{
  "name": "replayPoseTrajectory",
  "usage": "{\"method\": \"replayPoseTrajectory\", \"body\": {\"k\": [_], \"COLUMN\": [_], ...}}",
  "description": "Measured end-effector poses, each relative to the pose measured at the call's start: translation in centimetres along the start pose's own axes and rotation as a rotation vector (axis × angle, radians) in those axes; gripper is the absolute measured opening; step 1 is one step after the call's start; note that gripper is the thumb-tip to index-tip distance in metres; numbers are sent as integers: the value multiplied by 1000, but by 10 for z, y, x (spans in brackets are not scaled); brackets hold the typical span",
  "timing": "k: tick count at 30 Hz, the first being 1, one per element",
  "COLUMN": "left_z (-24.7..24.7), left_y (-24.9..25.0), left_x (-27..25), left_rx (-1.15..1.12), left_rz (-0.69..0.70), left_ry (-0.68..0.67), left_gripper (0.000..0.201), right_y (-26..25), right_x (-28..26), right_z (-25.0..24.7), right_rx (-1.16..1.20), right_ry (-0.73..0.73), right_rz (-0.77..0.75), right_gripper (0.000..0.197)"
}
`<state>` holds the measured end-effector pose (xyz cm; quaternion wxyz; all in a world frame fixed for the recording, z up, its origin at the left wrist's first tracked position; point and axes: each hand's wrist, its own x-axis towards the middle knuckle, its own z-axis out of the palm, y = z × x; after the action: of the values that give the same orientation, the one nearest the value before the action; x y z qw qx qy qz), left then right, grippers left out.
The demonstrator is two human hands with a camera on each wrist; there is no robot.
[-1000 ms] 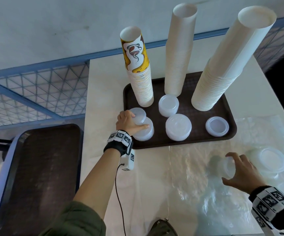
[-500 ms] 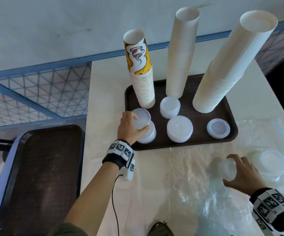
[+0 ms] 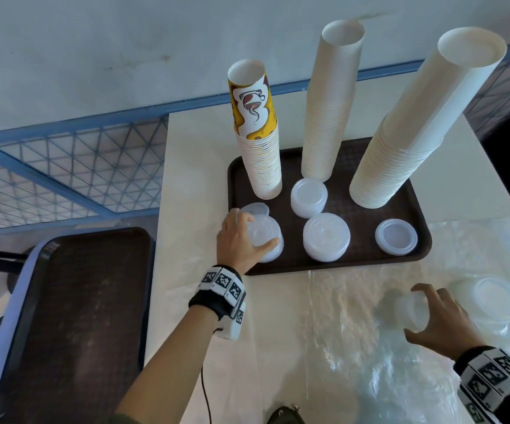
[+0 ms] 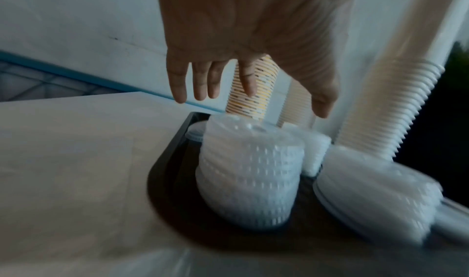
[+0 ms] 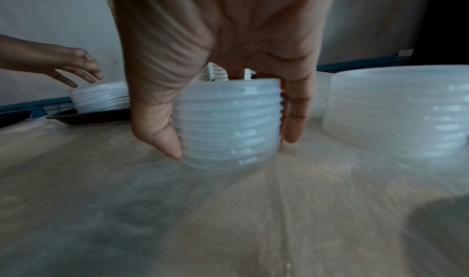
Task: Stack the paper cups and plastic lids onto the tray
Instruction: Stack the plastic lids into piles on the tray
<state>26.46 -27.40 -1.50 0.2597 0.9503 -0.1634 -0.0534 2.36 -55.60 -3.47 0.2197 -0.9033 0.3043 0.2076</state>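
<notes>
The right hand [image 3: 440,322] has its grip clamped, thumb against fingers, on a short stack of plastic lids [image 5: 228,125] standing upright on the bench [image 3: 192,166]. The brown tray [image 3: 422,221] lies toward eleven o'clock from that grip. The left hand [image 3: 241,240], fingers spread apart and holding nothing, hovers over the lid stack [image 4: 248,177] at the tray's near-left corner.
</notes>
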Motion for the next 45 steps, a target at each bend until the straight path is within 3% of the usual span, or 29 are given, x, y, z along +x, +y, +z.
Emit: {"method": "replayPoseTrajectory", "body": {"k": [3, 6, 8, 10, 13, 15, 21, 25, 33, 41, 45], "left_z": [-14, -14, -11, -10, -14, -15, -16, -12, -6, -10, -12], "left_y": [3, 0, 1, 2, 1, 0, 6, 12, 16, 19, 16], "left_x": [20, 37, 43, 50, 67, 79, 108, 113, 112, 109, 103], "left_rx": [-83, 48, 102, 67, -50, -37, 146, 226, 220, 118, -113], "left_rz": [-164, -172, -178, -246, -457, -534, -533, -528, -552, -627, -710], "left_ry": [-174, -413, -502, -467, -371, -369, -482, -548, -555, -474, -293], "left_gripper": [89, 111, 118, 111, 91, 91, 111, 113, 106, 93, 89], "right_y": [1, 0, 0, 0, -1, -1, -3, -3, -3, -1, -1], "right_x": [0, 0, 0, 1, 1, 1, 0, 0, 1, 1, 1], "right_z": [0, 1, 1, 1, 1, 0, 0, 0, 0, 0, 0], "right_rx": [13, 19, 30, 38, 41, 39, 44, 50, 44, 36, 30], "right_ry": [6, 15, 17, 24, 17, 10, 8, 19, 23, 22, 16], "right_rz": [4, 7, 11, 12, 14, 17, 29, 28, 26, 24, 18], "right_gripper": [79, 80, 79, 79, 80, 79, 79, 78, 79, 79, 79]}}
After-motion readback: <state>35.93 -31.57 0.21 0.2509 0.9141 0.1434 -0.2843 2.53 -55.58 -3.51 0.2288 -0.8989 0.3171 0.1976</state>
